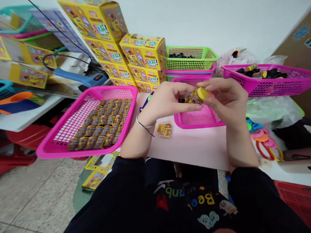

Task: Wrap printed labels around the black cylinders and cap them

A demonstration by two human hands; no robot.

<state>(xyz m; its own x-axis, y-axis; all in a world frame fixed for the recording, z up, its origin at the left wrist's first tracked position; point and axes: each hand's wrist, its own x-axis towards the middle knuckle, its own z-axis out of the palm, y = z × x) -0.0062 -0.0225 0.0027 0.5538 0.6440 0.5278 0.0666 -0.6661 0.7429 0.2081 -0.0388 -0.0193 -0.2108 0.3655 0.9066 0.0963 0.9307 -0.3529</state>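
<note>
Between my two hands is a small yellow-lidded cup (pixel 199 95) with a printed wrap, held tilted above a pink basket (pixel 199 121). My left hand (pixel 176 97) grips its lower end, where a dark part shows between the fingers. The fingers of my right hand (pixel 225 97) close round the yellow lid end. Below my left wrist, a little pile of yellow printed labels (pixel 164 129) lies on the pale tabletop (pixel 189 142). To the left, a larger pink basket (pixel 61 133) holds rows of similar small cups (pixel 102 123).
Yellow printed boxes (pixel 143 55) are stacked at the back. A green basket (pixel 191 62) with dark pieces stands beside them. At right, another pink basket (pixel 276 83) holds black and yellow pieces, near coloured rings (pixel 265 146). A blue-handled tool (pixel 80 78) with a cord lies at left.
</note>
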